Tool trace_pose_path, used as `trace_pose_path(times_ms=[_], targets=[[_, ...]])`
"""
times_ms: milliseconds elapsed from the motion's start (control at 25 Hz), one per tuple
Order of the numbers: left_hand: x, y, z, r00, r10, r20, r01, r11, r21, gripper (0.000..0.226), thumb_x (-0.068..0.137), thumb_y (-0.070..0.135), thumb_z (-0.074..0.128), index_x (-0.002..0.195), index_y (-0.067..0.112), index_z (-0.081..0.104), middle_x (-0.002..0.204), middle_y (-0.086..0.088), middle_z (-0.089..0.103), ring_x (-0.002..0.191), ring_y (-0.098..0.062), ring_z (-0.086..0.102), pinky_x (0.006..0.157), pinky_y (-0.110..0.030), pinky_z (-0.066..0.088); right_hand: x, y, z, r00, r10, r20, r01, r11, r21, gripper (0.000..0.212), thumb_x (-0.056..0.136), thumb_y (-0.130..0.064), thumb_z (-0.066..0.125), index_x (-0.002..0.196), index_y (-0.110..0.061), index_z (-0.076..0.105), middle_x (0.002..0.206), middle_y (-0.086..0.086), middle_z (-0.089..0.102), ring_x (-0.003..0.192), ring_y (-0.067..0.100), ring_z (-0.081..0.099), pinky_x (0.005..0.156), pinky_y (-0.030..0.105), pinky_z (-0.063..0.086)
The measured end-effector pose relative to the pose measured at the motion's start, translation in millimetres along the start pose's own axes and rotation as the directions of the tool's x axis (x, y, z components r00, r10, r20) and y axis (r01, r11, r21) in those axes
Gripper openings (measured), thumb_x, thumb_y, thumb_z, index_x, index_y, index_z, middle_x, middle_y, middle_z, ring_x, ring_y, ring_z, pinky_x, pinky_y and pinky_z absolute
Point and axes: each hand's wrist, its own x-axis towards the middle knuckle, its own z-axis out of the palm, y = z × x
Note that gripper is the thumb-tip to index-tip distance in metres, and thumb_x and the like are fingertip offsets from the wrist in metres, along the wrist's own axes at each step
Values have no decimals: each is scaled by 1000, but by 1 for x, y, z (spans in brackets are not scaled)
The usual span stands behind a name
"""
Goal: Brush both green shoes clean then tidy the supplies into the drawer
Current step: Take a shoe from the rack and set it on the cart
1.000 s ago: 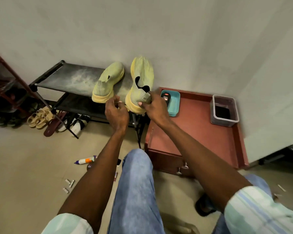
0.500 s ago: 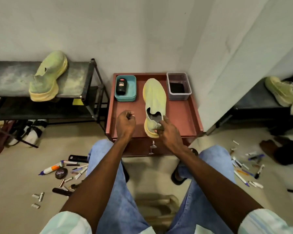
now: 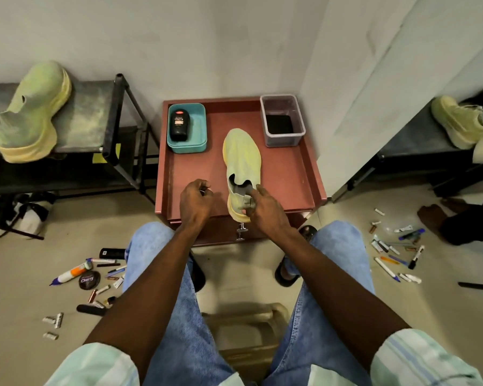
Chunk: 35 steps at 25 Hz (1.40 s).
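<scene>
One green shoe [image 3: 241,160] lies toe-away on the red drawer unit's top [image 3: 285,174]. My right hand [image 3: 265,210] pinches its heel tab at the near edge. My left hand [image 3: 195,201] hovers beside it over the top, fingers curled, nothing visibly held. The second green shoe [image 3: 31,112] rests on the black rack [image 3: 95,115] at the left. A teal tray [image 3: 198,132] holds a black polish bottle [image 3: 179,125]. A clear tub [image 3: 282,121] with something dark inside stands at the back right. The drawer knob [image 3: 241,231] shows below the shoe.
Pens, markers and a round polish tin [image 3: 89,279] litter the floor on the left; more pens [image 3: 396,254] lie on the right. A wall mirror at the right reflects a shoe [image 3: 463,121]. A stool [image 3: 246,327] sits between my knees.
My right hand carried the shoe from the rack to the red drawer unit's top and set it down. My view swung right with it. My left hand followed, curled.
</scene>
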Motion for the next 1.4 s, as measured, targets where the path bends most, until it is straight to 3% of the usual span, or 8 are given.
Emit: trace_pose_path(times_ms=[80,160,280,360,600,840,1080,1400], targets=[[0,1,2,1000,12,5,-12,1000,-9,24,84,4,57,105,7,68,103,-7,70,89,-23,65,73,-28,50,-1,0,-4,995,58,84,-57,998,-14,76,80,-11,63,147,-24,30,147,19,35,124,40,48,97,42,47],[1,6,-1,1000,5,-31,-6,999,-38,25,84,3,57,106,7,67,105,-8,69,93,-23,65,78,-29,51,-4,-5,-9,994,105,25,-105,994,-10,84,80,-14,63,150,-23,19,151,19,28,126,40,45,98,48,47],[12,14,-18,982,8,-189,-23,997,-78,26,85,4,55,110,6,65,109,-8,66,96,-21,62,84,-31,50,12,-27,-22,965,87,-247,-61,992,110,63,85,-16,59,143,-11,35,142,14,43,114,34,55,92,44,50],[29,13,-30,960,10,-280,-31,997,-70,26,86,5,54,110,6,64,110,-9,65,100,-22,60,87,-30,47,41,-45,-29,957,79,-279,-35,986,161,53,86,-17,57,137,-8,45,137,13,51,113,32,57,93,42,49],[93,-4,-54,924,-171,-343,109,975,-193,25,87,7,52,106,7,69,106,-9,69,100,-22,63,85,-24,44,154,-92,-12,992,-5,-126,15,996,82,21,85,-15,56,99,-3,65,101,16,69,90,33,63,69,32,46],[137,-24,-56,927,-202,-315,139,967,-213,25,86,13,52,103,14,70,101,-3,71,94,-17,65,87,-32,53,256,-119,38,997,28,-71,-23,997,75,37,85,-30,58,112,-4,57,112,18,63,101,35,59,76,34,46],[152,-23,-44,945,-114,-306,69,986,-155,23,86,9,55,105,10,69,108,-8,69,97,-21,64,87,-30,51,317,-128,72,992,-5,124,15,996,-87,82,71,-41,70,142,-25,32,125,22,48,116,40,44,95,41,43],[150,-18,-42,944,-118,-309,70,985,-160,24,85,9,56,105,9,69,108,-8,68,97,-20,63,85,-27,49,316,-132,82,990,-141,0,140,982,-125,56,77,-27,58,133,-23,49,122,20,53,111,38,49,90,43,48]])
